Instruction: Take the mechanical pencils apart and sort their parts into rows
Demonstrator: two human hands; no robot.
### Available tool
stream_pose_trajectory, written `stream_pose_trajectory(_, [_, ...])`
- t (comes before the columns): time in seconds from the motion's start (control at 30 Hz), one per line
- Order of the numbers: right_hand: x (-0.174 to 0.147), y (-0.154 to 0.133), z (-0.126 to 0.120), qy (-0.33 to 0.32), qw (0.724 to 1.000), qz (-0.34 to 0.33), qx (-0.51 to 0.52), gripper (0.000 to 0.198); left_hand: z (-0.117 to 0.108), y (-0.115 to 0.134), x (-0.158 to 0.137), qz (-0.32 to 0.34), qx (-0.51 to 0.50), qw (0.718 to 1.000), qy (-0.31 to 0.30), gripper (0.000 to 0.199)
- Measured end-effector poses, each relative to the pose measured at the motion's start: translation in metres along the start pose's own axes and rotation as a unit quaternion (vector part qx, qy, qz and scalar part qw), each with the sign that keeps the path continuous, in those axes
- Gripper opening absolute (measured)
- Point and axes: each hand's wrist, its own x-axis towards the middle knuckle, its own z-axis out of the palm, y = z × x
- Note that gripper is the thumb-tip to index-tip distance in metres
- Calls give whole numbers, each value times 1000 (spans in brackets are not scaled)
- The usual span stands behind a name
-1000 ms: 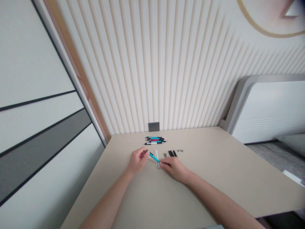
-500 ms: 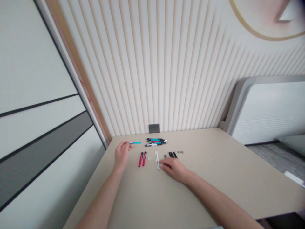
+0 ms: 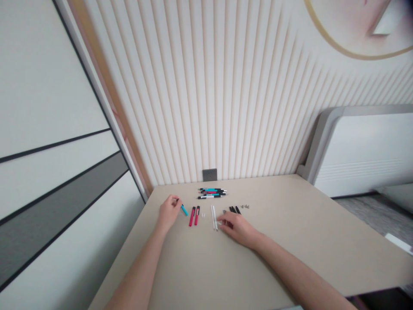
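My left hand [image 3: 170,212], at the left of the table, is closed in a pinch on the upper end of a blue pen barrel [image 3: 184,210], which tilts down to the right. Just right of that barrel lie two red pen barrels [image 3: 195,216] with black tops. Beside them are small clear pieces [image 3: 203,215]. My right hand [image 3: 237,226] rests low over the table, thumb and fingers apart, close to two white pen refills [image 3: 214,217]. Something small and pale shows between its fingertips, too small to name. Black pen parts [image 3: 235,209] lie partly behind this hand.
A row of assembled pens [image 3: 212,193] lies toward the wall. Small metallic pieces [image 3: 245,206] sit right of the black parts. A dark socket [image 3: 210,175] is on the ribbed wall behind the table [image 3: 274,198]. A dark object [image 3: 380,299] lies at the lower right corner.
My left hand has come slightly nearer and turned the blue barrel from level to slanting downward, closer to the red barrels. My right hand has stayed nearly in place. The view has shifted slightly.
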Motion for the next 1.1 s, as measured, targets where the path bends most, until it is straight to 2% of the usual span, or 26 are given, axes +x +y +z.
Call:
stream_pose_trajectory(0.1, [0,0,2,2,1000,12,-1,25,5,-5,-3,53,44,996,-55,27])
stream_pose_trajectory(0.23, [-1,0,4,1,1000,4,-5,20,12,-5,-8,85,82,988,-101,27])
stream_pose_trajectory(0.47, [20,-6,14,25,995,50,-87,17,20,1,-14,157,116,972,-129,28])
stream_pose_trajectory(0.6, [45,-8,19,3,989,62,-133,16,23,-1,-14,192,123,964,-134,30])
stream_pose_trajectory(0.8, [72,-6,28,-24,984,63,-163,16,23,-2,-15,200,146,959,-136,31])
stream_pose_trajectory(1.1, [74,-11,25,-44,981,46,-183,17,21,2,-18,192,162,959,-130,28])
